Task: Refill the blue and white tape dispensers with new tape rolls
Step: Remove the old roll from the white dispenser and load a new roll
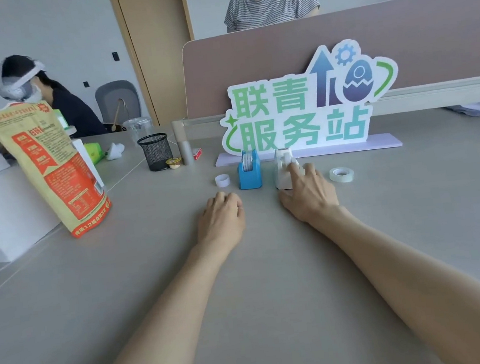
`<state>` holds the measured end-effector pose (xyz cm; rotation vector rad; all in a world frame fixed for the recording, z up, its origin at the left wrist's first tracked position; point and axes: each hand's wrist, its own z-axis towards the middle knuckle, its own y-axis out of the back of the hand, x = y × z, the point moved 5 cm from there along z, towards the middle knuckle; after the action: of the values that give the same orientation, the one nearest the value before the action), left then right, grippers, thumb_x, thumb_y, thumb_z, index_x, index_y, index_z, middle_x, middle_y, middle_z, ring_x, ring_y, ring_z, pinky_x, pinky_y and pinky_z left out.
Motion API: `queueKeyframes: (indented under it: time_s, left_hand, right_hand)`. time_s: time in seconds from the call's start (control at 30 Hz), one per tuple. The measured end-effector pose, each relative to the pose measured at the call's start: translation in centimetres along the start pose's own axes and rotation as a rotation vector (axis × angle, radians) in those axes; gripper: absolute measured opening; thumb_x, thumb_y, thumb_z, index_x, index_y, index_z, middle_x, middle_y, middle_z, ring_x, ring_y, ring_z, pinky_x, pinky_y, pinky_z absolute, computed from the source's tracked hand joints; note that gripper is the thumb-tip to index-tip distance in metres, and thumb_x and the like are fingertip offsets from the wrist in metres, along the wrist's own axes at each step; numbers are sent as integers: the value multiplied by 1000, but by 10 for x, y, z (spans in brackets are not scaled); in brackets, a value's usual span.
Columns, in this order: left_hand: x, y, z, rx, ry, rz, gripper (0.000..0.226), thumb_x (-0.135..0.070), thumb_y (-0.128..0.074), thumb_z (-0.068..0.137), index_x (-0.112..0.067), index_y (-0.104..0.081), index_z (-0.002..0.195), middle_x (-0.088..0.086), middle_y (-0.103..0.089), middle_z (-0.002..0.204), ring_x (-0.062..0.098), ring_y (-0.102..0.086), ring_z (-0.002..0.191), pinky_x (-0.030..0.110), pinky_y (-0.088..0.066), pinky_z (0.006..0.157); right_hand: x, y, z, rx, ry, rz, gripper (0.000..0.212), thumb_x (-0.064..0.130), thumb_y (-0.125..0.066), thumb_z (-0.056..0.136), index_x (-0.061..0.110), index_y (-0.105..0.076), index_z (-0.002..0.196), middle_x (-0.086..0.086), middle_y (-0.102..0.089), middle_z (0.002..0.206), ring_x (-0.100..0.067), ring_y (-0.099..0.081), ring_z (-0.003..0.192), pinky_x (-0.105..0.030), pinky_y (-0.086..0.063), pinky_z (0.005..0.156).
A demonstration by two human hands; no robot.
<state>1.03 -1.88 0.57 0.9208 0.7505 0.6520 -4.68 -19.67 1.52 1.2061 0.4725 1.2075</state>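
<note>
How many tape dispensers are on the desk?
2: the blue dispenser stands before the sign, and the white dispenser is just to its right, under the right hand's fingers.

Grey desk (pixel 272 268), dispensers (pixel 249 170), perhaps tape (pixel 341 174)

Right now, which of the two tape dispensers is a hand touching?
The white plastic tape dispenser: the right hand rests its fingers on it. The blue plastic tape dispenser beside it stands untouched, with the left hand on the table short of it.
</note>
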Motion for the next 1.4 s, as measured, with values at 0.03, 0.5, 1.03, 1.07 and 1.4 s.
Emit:
queueKeyframes:
  time_s: [0.03,0.5,1.03,1.07,1.4]
  left_hand:
    - [-2,1,-1,6,-12,-5,19,-19,-41,96,-14,-56,108,8,-55,116,27,-48,111,36,-40,86]
    - [-31,-3,-11,382,-102,-810,80,-40,-84,53,-48,-46,123,-26,-49,122,6,-54,114,28,-49,94]
    - [-48,4,-27,285,-168,-582,64,-55,-74,71,-41,-39,123,-14,-46,124,5,-44,113,23,-36,85]
    - [-49,4,-29,299,-177,-570,70,-56,-73,72,-41,-35,129,-15,-42,129,2,-40,118,23,-34,90]
    - [-55,7,-32,315,-217,-524,75,-53,-71,75,-42,-28,137,-8,-43,132,8,-44,120,30,-38,100]
  right_hand:
    - [0,3,-4,-23,-7,9,45,37,-48,90,16,-38,128,-16,-50,120,-38,-55,108,-39,-43,73]
    - [-20,60,-105,124,255,336,34,36,-67,75,25,-41,94,3,-63,92,-29,-59,81,-42,-51,73]
    - [-29,51,-89,78,227,461,63,50,-59,87,40,-32,143,7,-53,124,-8,-58,89,-29,-45,83]
    - [-28,52,-89,70,244,433,63,53,-57,88,41,-31,144,9,-52,121,-3,-55,86,-26,-42,81]
    - [-10,52,-96,100,477,200,38,53,-38,94,42,-44,130,5,-43,131,-28,-53,112,-46,-48,91]
